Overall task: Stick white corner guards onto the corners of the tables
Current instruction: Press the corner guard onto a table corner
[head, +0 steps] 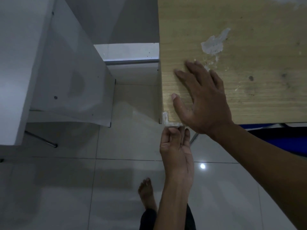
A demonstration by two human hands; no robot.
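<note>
Pressing up from below, the left hand (177,146) has its fingertips (173,130) against the underside edge of the white corner guard (167,121), thumb and fingers bent toward it; whether they pinch the guard or only push it cannot be told; the right hand (201,100) lies flat and relaxed on the wooden tabletop (249,63), fingers spread, thumb pointing toward the table's left edge, grasping nothing; the corner guard sits wrapped round the near left corner of that tabletop, one leg along the left edge and one along the near edge, just beside the heel of the right hand.

No brand, label or writing can be read anywhere; the tabletop is light oak-grain laminate with a pale patch (214,44) where the surface has peeled; to its left stands a white cabinet (69,72) with small screw holes; below, glossy pale floor tiles (66,188) reflect a spot of light (202,166); a bare foot (147,191) stands on the tiles; something blue (282,143) shows under the table's near edge.
</note>
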